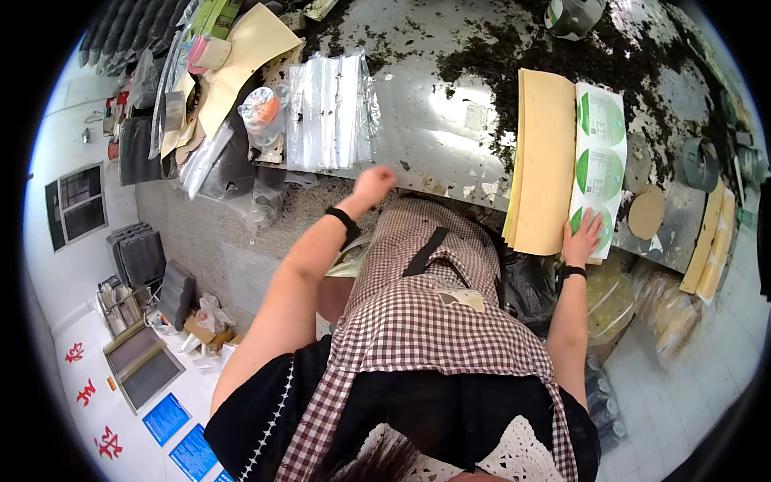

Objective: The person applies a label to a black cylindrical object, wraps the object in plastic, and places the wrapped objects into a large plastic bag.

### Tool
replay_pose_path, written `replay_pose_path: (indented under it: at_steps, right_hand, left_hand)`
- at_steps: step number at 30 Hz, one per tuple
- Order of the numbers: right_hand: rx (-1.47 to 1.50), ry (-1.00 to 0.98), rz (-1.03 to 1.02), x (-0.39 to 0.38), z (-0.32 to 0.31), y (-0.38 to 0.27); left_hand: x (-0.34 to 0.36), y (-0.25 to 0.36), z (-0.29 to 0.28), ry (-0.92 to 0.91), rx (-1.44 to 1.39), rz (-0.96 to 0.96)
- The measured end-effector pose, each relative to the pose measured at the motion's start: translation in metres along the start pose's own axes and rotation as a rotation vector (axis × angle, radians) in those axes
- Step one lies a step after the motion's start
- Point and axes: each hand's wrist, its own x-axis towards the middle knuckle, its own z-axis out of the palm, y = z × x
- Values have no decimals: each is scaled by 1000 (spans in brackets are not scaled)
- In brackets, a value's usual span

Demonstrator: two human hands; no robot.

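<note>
Three green labels [599, 174], two black wristbands [573, 272]

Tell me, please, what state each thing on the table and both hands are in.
Metal table: strewn with dark bits.
Clear plastic bags: lying flat, overlapping.
Label sheet: flat, green-and-white round labels on it, lowest one partly covered.
Tan paper sheets: stacked, left edges fanned.
Cardboard disc: lying flat.
Left hand: fingers curled, near the table's front edge.
Right hand: fingers extended, on the label sheet.

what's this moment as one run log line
left hand: by table edge, near clear plastic bags | right hand: on green-and-white label sheet | tan paper stack: left of sheet
</note>
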Motion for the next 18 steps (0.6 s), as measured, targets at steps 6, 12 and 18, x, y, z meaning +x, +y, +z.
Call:
replay_pose_path:
  at_steps: [6,12,18]
  right_hand:
    - [262,-70,-130,13,-17,36]
    - [581,86,178,-64,-46,-106]
    - [810,-182,-25,-110,1,-309]
  left_hand:
    - [80,-83,-76,528,296,66]
    - [110,-118,-104,190,50,164]
    - [93,-146,-167,44,-228,110]
